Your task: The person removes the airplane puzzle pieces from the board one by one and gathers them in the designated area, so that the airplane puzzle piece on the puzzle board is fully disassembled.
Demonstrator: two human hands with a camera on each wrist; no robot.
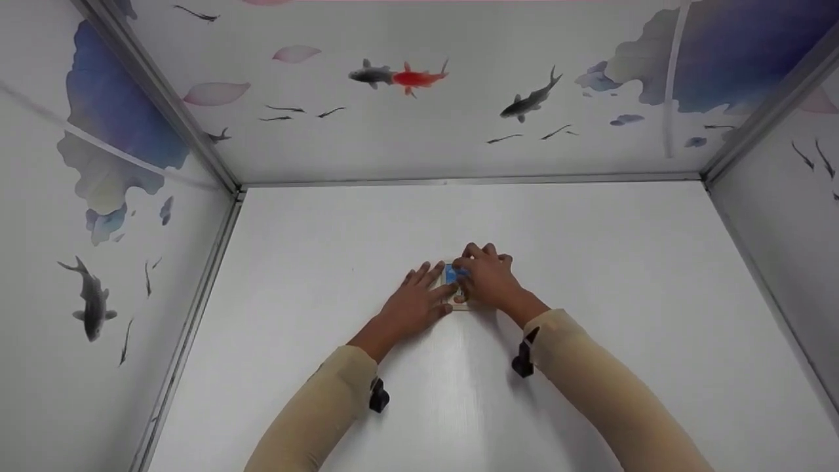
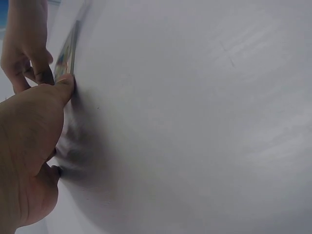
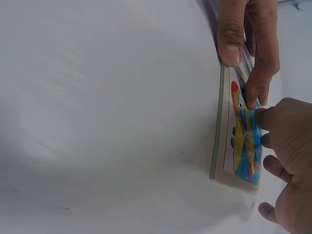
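Observation:
A small wooden board (image 3: 219, 126) with a blue, yellow and red picture (image 3: 243, 141) lies flat between the hands. My left hand (image 1: 416, 303) rests spread at its left side, the thumb (image 3: 231, 48) on the board's corner and a bent finger reaching onto the picture. From the right, my right hand (image 1: 488, 278) arches over the board with bent fingers; one fingertip (image 3: 262, 117) touches the blue part. Whether the right fingers pinch a loose piece is hidden. In the left wrist view, the board (image 2: 70, 53) shows thinly beside both hands.
The white tabletop (image 1: 328, 229) carries the board and is framed by metal rails (image 1: 367, 183). Panels (image 1: 459, 131) printed with fish and leaves stand at the back and both sides. A black wrist device (image 1: 522, 360) sits at the right cuff, another (image 1: 378, 396) at the left.

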